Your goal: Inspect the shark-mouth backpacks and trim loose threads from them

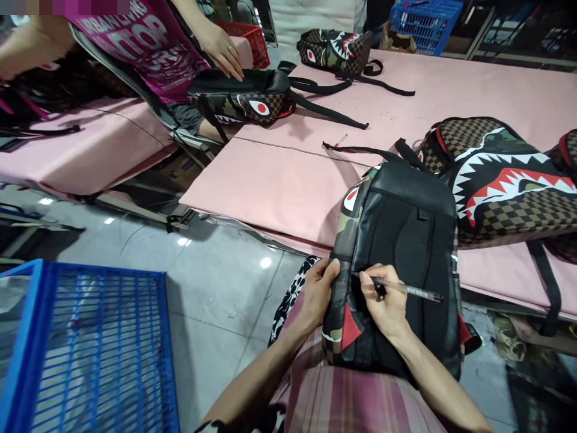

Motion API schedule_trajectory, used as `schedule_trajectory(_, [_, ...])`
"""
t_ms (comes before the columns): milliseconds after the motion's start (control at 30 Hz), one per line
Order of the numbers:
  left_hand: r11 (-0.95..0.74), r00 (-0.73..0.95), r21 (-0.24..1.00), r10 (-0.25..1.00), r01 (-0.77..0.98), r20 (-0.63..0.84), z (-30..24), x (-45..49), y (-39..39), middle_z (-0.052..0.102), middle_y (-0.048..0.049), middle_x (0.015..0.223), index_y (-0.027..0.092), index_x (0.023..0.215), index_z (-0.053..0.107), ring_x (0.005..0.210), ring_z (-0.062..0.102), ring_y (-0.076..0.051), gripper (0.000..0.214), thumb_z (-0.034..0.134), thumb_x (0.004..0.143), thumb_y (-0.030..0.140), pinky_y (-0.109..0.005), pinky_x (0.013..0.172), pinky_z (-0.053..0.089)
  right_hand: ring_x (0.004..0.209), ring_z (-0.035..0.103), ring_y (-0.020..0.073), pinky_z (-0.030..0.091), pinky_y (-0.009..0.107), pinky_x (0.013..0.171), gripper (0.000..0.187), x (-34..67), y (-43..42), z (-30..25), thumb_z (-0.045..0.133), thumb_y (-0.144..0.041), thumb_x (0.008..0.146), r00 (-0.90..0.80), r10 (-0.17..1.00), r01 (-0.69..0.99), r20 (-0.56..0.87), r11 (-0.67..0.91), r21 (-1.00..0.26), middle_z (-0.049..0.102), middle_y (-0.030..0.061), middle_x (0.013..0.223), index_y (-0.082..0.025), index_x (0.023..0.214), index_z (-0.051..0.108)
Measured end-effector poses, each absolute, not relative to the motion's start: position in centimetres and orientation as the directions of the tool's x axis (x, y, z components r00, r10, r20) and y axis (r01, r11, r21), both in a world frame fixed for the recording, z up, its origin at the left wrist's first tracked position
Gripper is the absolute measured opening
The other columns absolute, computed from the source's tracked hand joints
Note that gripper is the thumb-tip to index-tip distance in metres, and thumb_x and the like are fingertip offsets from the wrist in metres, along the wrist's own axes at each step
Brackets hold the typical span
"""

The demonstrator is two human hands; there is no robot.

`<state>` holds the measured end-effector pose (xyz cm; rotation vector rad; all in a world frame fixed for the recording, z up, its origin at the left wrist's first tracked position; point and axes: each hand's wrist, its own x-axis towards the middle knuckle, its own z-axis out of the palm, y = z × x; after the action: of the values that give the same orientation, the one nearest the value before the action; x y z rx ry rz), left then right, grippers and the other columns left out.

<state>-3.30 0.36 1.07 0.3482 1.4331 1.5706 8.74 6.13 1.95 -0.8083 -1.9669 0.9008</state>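
A black-backed backpack (406, 240) with camouflage and checkered sides leans from my lap against the pink table edge, its padded back facing up. My left hand (318, 291) grips the backpack's left side, thumb on top and the fingers partly hidden behind it. In my right hand (386, 304) is a clear pen (412, 291), pinched near its point. The tip touches or nearly touches the seam along the backpack's left edge. Below it a red triangular patch (350, 328) shows at the side. One black strap (360, 148) trails across the table beyond the top.
A shark-mouth backpack (509, 180) lies to the right on the pink table (279, 174). Across it, a co-worker's hand (225, 57) rests on another backpack (243, 99); one more backpack (333, 51) lies behind. A blue crate (103, 337) stands at lower left.
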Motion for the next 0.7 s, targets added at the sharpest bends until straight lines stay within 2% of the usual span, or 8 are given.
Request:
schedule_trajectory(433, [0.125,-0.515,0.878,0.768,-0.463,-0.381,1.19,-3.28,0.43,0.049,0.0031,0.061,0.013,0.068,0.057,0.054,0.039,-0.008,0.037,0.067,0.069,0.049,-0.02,0.049,0.031,0.051,0.049,0.0093,0.038,0.022,0.048,0.009,8.83,6.42,2.1,0.055,-0.021,0.086,-0.443,0.819,0.215,0.364,0.491,-0.844,0.053,-0.0036,0.064,-0.021,0.078,0.051])
schedule_trajectory(700, [0.136,-0.521,0.893,0.77,-0.429,-0.368,0.83,-3.27,0.24,0.048,0.0029,0.062,0.013,0.069,0.056,0.055,0.038,-0.008,0.036,0.064,0.073,0.049,-0.02,0.05,0.031,0.049,0.048,0.0092,0.037,0.022,0.045,0.01,8.68,6.5,2.14,0.055,-0.022,0.086,-0.466,0.8,0.233,0.377,0.522,-0.82,0.053,-0.0038,0.062,-0.021,0.077,0.051])
